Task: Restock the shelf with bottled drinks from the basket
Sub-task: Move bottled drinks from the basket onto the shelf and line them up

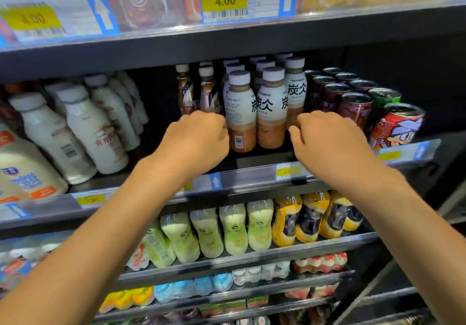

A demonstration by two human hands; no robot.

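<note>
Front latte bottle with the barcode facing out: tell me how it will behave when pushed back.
Likely heavy for its size: the latte bottle looks full nearly to the cap. It is tall and narrow, so a high push may tip it. The bottles packed close behind would probably shift with it.

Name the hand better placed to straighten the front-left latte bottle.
Left. The left hand sits right beside that latte bottle; the right hand is beyond the second front bottle, nearer the cans.
</note>
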